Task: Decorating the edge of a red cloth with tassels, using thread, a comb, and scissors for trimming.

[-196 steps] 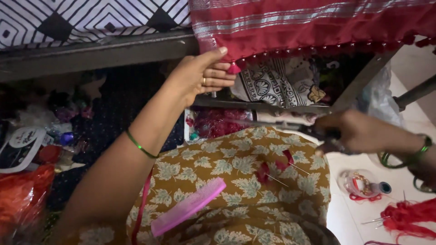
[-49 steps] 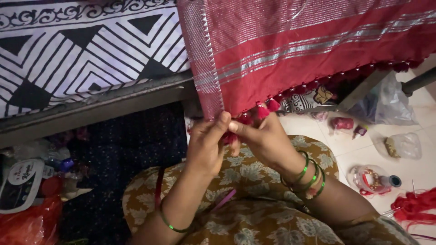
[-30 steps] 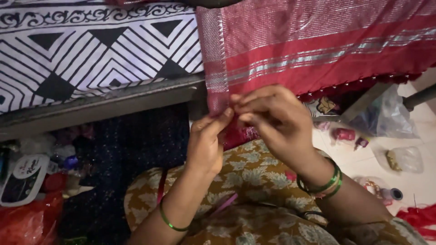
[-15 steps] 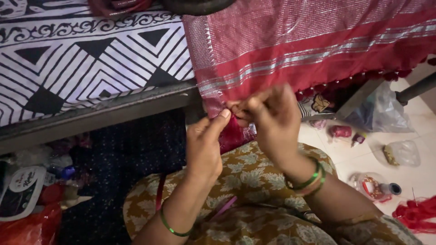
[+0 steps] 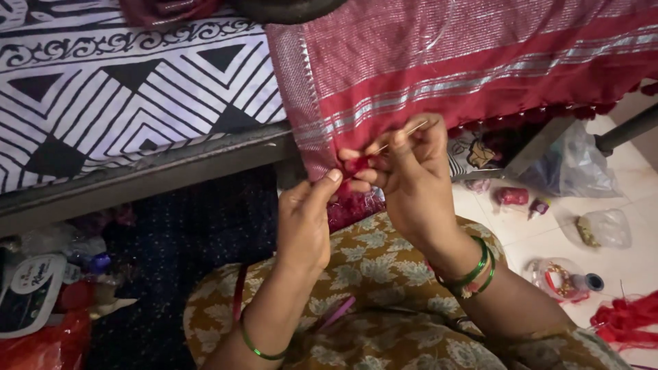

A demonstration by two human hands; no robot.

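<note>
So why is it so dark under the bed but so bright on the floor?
Head view: light falls on the pale floor tiles at right, so they look bright; under the bed frame it is deep shadow and the clutter there is hard to make out. The red cloth shows shiny silver stripes. The left hand and right hand look sharp enough; the thin needle is faint.
</note>
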